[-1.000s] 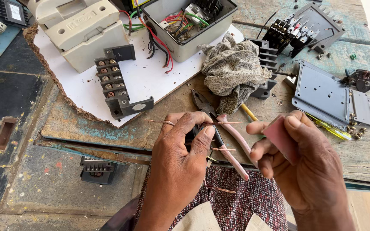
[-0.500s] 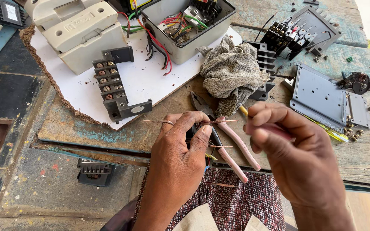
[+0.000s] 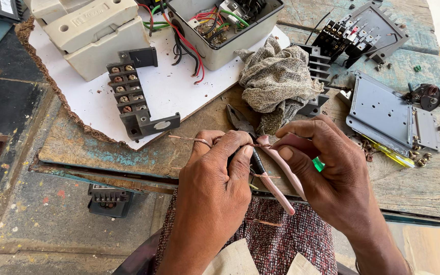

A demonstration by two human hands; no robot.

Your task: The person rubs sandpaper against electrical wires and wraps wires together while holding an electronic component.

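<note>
My left hand [image 3: 215,175] is closed around a small dark part and pinches a thin bare copper wire [image 3: 189,138] that runs across its fingers to the right. My right hand [image 3: 327,168] pinches the other end of that wire between thumb and forefinger, close against the left hand. Pliers [image 3: 271,170] with pink handles lie on the wooden bench under both hands, jaws pointing to the far left. A second copper strand [image 3: 266,176] crosses the pliers handle.
A black terminal block [image 3: 131,99] lies on a white sheet [image 3: 179,91]. Behind stand beige fuse housings [image 3: 90,30], an open grey box [image 3: 220,25] with coloured wires, a crumpled rag [image 3: 276,76], a grey metal plate [image 3: 388,114], a black contactor [image 3: 355,35] and a yellow screwdriver [image 3: 390,155].
My right hand, which held a flat pink piece off to the right, has moved left and closed on the wire at my left hand. The left hand has stayed in place.
</note>
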